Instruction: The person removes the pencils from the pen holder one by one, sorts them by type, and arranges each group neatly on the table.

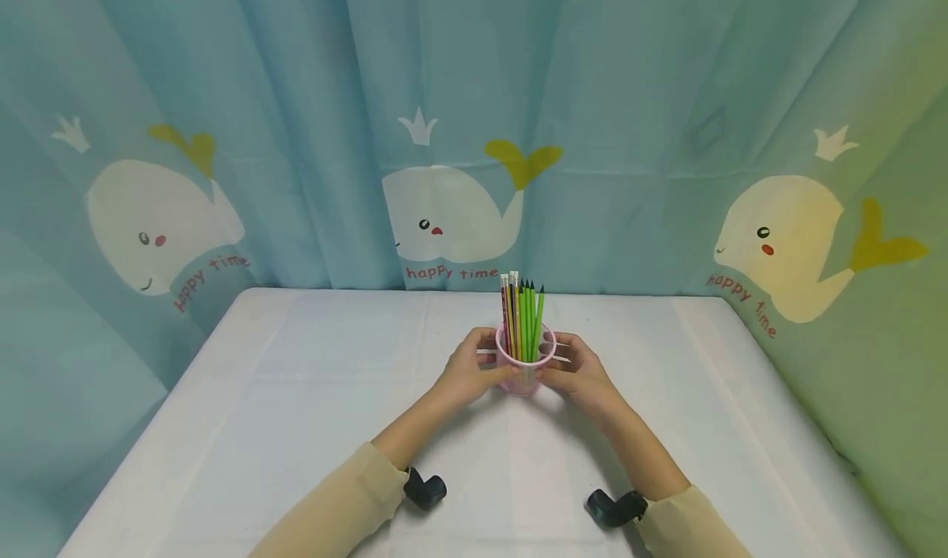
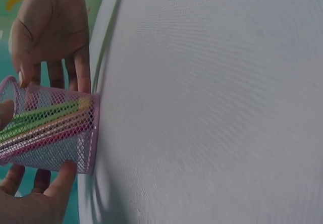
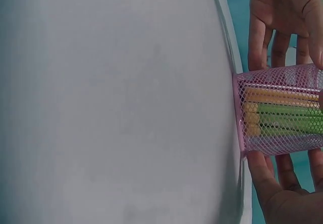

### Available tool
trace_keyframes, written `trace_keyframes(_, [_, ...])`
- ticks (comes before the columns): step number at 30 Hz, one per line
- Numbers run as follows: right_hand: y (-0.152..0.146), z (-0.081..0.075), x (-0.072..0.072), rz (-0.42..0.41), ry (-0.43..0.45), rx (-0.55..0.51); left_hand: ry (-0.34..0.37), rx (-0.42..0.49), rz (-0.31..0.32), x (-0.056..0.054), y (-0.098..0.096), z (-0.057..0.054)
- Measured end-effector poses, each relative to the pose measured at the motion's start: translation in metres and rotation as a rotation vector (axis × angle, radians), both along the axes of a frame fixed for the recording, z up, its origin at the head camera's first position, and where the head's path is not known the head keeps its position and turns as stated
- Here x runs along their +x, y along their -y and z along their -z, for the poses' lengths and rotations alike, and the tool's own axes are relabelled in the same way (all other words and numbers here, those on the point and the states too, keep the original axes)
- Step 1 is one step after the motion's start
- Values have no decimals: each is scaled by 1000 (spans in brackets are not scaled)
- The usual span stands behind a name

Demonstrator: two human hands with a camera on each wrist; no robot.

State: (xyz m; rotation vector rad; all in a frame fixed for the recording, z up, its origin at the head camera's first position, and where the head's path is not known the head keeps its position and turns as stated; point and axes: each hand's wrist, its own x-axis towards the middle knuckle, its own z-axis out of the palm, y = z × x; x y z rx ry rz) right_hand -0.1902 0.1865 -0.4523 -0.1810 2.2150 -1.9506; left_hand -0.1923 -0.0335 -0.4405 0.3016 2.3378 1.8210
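A pink mesh pencil holder stands upright toward the back of the white table, its base right at the tabletop. It holds several pencils: green ones with dark sharpened tips up, and striped ones with white-capped ends up. My left hand grips the holder from the left, thumb in front and fingers round the side. From the opposite side my right hand holds it the same way. Through the mesh, the right wrist view shows the pencils' lower ends near the base.
The white table reaches back to a blue curtain printed with whales and crowns. Black devices are worn at both wrists, by the beige sleeves. The table's back edge lies a short way behind the holder.
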Motion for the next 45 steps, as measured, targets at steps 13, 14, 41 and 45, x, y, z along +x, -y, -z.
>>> trace_keyframes(13, [22, 0, 1, -33, -3, -8, 8, -10, -13, 4, 23, -1])
trace_keyframes(14, [23, 0, 1, -30, 1, -14, 11, -9, -14, 4, 25, -1])
trace_keyframes(41, [37, -12, -2, -119, -52, -19, -32, 16, 70, -1, 50, 3])
trace_keyframes(45, [42, -21, -9, -62, -75, -11, -26, 15, 47, -1, 50, 4])
